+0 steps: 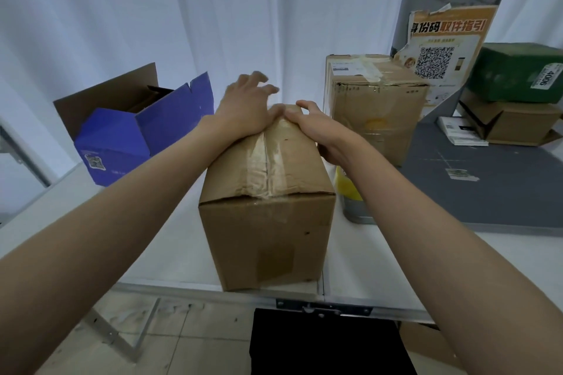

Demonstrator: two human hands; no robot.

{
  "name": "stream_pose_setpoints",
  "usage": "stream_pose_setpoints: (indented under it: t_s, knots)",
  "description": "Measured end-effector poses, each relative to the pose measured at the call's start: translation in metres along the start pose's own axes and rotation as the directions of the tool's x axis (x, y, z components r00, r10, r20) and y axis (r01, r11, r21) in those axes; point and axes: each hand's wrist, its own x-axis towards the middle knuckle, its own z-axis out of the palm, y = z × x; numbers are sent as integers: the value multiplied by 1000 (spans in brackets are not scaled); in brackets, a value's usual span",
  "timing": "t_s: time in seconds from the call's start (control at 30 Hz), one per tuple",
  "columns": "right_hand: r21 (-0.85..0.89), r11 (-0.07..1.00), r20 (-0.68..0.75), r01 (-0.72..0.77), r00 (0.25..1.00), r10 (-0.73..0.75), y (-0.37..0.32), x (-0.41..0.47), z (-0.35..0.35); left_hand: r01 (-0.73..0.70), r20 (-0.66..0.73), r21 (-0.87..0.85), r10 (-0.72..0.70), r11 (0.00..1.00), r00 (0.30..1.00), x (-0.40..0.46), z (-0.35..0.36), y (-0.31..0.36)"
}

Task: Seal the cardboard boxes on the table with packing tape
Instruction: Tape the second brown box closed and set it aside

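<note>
both hands sit at the far end of the taped cardboard box (268,192), whose seam runs away from the person: left hand (243,109) spread flat, right hand (320,131) seemingly gripping the corner.

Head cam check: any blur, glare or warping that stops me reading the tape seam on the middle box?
Head view: the left hand's fingertips are motion-blurred; the right hand is sharp. Soft, even light with faint shadows. The tape along the box top shows mild sheen, yet the seam reads clearly. Wide-angle warp bends the table edge and stretches the forearms.

White curtain (122,9) backs white table (158,253); tiled floor (182,344) below.
</note>
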Motion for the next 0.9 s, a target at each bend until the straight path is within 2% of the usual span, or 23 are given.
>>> stream_pose_setpoints:
  t_s: [0.1,0.17,0.27,0.43,0.63,0.67,0.73,0.83,0.9]
  knots:
    - [15,1000,19,4,1000,-4,1,0,0,-115,80,-145,127,983,989,-43,-11,22]
    - [23,1000,29,0,1000,-1,2,2,1,-120,212,-230,170,966,962,-72,-20,34]
    - [38,999,30,0,1000,-1,1,2,1,-104,387,-184,169,977,906,-109,-33,42]
    - [34,999,40,-4,999,3,1,2,1,-292,401,-33,280,956,872,-141,-37,38]
    - [53,999,47,-14,999,12,1,3,0,-318,375,-52,313,947,873,-144,-34,40]
    - [62,998,39,-18,999,16,2,2,0,-295,388,-100,310,950,868,-143,-36,39]
    - [88,996,-5,-18,1000,18,7,2,1,-160,423,-209,236,965,875,-132,-41,33]
    - [161,987,-108,14,994,3,17,6,3,122,442,-148,-45,981,896,-95,-42,18]
    - [234,970,-173,64,985,-23,20,10,8,275,454,-115,-196,954,869,-70,-38,10]
